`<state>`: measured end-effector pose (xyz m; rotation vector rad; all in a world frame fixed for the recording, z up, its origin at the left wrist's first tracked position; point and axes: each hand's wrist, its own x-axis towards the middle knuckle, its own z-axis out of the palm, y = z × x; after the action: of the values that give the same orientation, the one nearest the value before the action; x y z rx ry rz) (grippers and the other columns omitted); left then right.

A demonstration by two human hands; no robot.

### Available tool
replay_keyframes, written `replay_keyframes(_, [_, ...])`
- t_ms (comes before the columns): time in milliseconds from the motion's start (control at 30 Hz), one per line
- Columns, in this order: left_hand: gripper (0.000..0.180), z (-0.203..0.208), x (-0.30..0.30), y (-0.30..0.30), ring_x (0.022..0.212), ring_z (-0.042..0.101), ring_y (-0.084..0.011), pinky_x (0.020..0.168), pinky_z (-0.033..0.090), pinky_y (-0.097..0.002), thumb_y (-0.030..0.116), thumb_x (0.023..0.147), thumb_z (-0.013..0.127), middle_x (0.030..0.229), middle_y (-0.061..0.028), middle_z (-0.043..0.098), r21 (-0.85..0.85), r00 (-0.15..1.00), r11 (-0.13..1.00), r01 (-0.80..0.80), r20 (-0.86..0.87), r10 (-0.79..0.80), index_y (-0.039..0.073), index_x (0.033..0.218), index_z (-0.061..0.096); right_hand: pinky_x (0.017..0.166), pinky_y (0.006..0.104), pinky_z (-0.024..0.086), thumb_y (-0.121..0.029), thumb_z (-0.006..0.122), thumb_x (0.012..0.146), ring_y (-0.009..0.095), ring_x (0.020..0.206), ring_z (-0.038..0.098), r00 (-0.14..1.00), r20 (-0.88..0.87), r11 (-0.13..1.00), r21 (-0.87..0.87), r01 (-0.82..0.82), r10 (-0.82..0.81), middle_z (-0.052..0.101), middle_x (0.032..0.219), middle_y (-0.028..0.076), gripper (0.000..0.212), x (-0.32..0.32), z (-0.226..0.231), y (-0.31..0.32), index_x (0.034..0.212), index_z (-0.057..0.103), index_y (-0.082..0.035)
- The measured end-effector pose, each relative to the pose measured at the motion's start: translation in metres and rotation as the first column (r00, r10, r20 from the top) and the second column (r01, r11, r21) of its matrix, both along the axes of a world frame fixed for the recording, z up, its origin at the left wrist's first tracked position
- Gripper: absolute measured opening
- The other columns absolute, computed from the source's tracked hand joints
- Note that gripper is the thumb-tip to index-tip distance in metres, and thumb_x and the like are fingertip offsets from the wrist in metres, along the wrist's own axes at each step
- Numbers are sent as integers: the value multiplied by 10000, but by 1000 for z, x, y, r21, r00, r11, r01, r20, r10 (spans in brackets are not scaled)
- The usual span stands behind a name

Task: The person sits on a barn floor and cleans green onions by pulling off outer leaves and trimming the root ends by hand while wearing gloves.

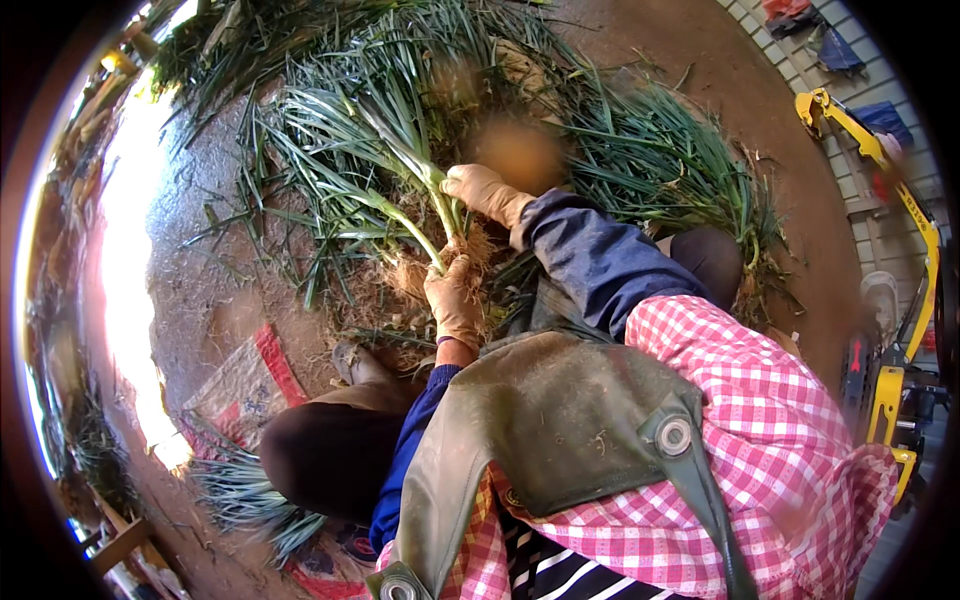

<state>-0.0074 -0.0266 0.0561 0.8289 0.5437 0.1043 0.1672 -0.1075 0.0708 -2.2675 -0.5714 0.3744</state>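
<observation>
My left hand [455, 303], in a tan glove, is closed on the lower, root end of a green onion [408, 222] with a pale stalk and long green leaves. Just above and to the right, my right hand [486, 192], gloved alike, has its fingers curled against other thick pale stalks [436, 190] of the same kind. Brown stringy roots [480, 246] hang between the two hands. The leaves fan out away from me, over a large pile of green onions [350, 120]. My right fingertips are partly hidden behind the stalks.
Another heap of green onions [660, 150] lies to the right, roots toward my knee. At lower left, a smaller bundle [245, 495] lies by a red-and-white sack [240, 385]. A yellow metal frame [925, 235] stands at far right. An orange blur covers part of the pile.
</observation>
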Motion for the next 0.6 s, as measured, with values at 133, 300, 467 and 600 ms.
replay_keyframes(133, [240,-11,-4,18,584,549,-105,488,441,-219,73,810,641,794,-26,613,-26,993,996,-80,-90,78,11,1041,619,466,174,390,-293,518,923,77,526,506,738,-532,805,593,-26,416,619,698,42,287,-42,30,2,774,597,-61])
replay_keyframes(300, [171,-10,-8,27,546,557,-122,436,451,-239,144,843,615,718,-36,602,-76,979,983,-170,-126,160,15,954,627,443,203,426,-299,548,901,82,483,511,388,-626,697,714,-63,677,612,694,60,307,-113,101,-30,896,589,6])
replay_keyframes(467, [192,1,-11,22,512,545,-128,424,457,-239,175,842,612,699,-35,596,-237,994,971,-4,-109,-22,26,964,616,490,257,468,-362,512,905,112,604,561,845,-508,960,278,-24,168,617,769,90,373,-39,131,-182,972,586,-3])
replay_keyframes(600, [237,-9,-8,23,552,613,-222,504,531,-334,242,855,557,699,-76,623,-270,994,956,111,50,-102,31,960,583,753,412,495,-463,522,827,294,896,642,999,-24,53,-998,-21,-43,666,921,157,461,9,124,-266,1000,675,-64])
